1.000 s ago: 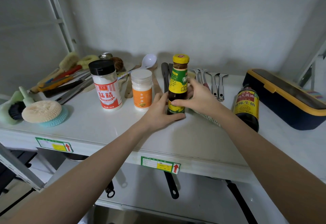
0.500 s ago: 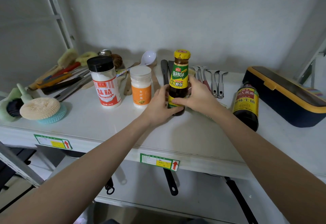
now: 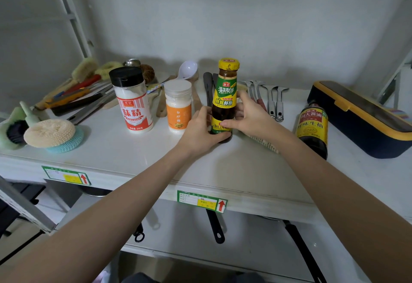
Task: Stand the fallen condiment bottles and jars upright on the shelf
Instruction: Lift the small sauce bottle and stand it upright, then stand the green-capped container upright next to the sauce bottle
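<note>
- Settling the oyster sauce bottle (image 3: 225,102) upright on the shelf (image 3: 138,160); lifted a moment ago, it now touches down.
- Both hands, left hand (image 3: 200,130) and right hand (image 3: 249,115), wrapped around its base.
- We judge the soy sauce bottle (image 3: 313,129) next.

Grey-white wall (image 3: 245,15) behind a white metal shelf (image 3: 138,155), softly lit
</note>
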A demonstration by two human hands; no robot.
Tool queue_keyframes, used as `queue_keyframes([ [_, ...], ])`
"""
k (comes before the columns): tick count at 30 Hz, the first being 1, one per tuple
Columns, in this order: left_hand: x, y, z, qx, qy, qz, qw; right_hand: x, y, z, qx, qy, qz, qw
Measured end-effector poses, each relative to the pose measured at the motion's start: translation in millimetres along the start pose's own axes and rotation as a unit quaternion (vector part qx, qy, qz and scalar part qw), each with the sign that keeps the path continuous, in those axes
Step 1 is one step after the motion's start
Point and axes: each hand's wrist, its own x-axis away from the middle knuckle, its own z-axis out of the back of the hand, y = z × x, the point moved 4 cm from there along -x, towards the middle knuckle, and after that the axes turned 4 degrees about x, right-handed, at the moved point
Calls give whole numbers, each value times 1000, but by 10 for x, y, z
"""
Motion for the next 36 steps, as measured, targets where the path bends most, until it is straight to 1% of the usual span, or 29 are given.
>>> queue_keyframes([
  [8,6,2,-2,5,-7,4,1000,4,22,-1,-12,8,1,1000],
  [12,33,18,-16,34,-11,6,999,29,0,-3,-3,16,4,1000],
  [15,58,51,-6,48,1,-7,999,73,-54,47,0,26,5,1000],
  [18,59,115,73,49,25,-21,998,148,-123,133,-14,29,4,999],
  [20,78,205,165,42,58,-37,997,209,-161,199,-13,37,9,999],
  [24,224,479,342,28,152,-96,983,347,-185,380,27,57,11,998],
  [26,303,610,333,27,160,-122,979,413,-147,470,42,72,9,996],
  [27,330,659,286,25,141,-132,981,446,-113,504,51,80,4,995],
  [29,360,708,115,12,71,-140,988,493,-24,540,73,86,-11,994],
  [32,367,660,-205,-26,-34,-112,993,530,100,547,147,68,-31,986],
  [34,354,585,-369,-55,-69,-86,992,532,166,538,195,52,-39,979],
  [36,343,533,-472,-63,-86,-54,993,515,221,520,239,31,-45,969],
])
